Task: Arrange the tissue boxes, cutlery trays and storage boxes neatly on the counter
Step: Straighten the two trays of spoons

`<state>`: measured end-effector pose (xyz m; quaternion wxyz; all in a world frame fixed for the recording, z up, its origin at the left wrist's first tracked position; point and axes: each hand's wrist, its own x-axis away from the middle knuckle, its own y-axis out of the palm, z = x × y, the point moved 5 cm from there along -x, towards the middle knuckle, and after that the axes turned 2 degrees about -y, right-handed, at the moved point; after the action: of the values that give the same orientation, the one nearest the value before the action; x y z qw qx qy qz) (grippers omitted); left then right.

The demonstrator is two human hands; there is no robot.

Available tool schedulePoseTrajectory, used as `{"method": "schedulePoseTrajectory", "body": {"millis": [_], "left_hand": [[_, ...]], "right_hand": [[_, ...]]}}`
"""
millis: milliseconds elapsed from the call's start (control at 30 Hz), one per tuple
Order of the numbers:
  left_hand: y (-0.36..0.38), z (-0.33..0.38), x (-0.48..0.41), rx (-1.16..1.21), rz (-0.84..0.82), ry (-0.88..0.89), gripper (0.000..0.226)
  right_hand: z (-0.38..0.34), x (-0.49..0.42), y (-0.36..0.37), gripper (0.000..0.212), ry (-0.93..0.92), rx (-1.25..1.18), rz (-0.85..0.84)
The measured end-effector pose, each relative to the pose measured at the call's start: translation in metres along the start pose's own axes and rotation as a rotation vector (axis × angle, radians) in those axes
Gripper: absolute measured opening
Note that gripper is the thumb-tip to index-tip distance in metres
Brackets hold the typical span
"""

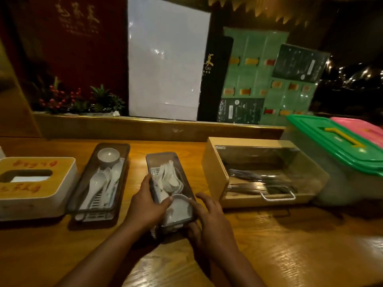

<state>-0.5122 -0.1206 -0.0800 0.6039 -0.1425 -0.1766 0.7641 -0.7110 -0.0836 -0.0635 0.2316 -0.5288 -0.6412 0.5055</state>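
Observation:
A clear-lidded cutlery tray [163,162] with white spoons and a small bowl lies in the middle of the wooden counter [290,245]. My left hand [146,204] grips its left side with the thumb over the lid. My right hand [209,220] holds its near right corner, fingers spread. A second, longer cutlery tray [101,179] with spoons lies to the left. A white tissue box [35,187] with a wooden top stands at the far left. A wooden box [261,172] with a clear lid and metal cutlery sits to the right.
A storage box with a green lid [331,137] and yellow handle stands at the far right, a pink-lidded one [360,129] behind it. A raised wooden ledge [157,129] runs along the back, with plants [83,100], a white board and menus behind it.

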Motion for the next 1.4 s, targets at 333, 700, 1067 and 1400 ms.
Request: {"method": "schedulePoseTrajectory", "body": {"millis": [333, 700, 1067, 1400], "left_hand": [[0.050, 0.018, -0.028, 0.190, -0.140, -0.074, 0.081], [0.078, 0.026, -0.038, 0.316, -0.198, -0.132, 0.065], [0.079, 0.032, -0.036, 0.339, -0.195, -0.127, 0.067], [0.075, 0.047, -0.033, 0.254, -0.218, -0.107, 0.060]], "right_hand": [[0.021, 0.001, -0.019, 0.058, 0.055, 0.256, 0.092], [0.041, -0.008, -0.022, 0.064, 0.039, 0.400, 0.113], [0.048, -0.013, -0.020, 0.061, -0.008, 0.390, 0.125], [0.035, -0.012, -0.028, 0.052, 0.031, 0.242, 0.096]]}}
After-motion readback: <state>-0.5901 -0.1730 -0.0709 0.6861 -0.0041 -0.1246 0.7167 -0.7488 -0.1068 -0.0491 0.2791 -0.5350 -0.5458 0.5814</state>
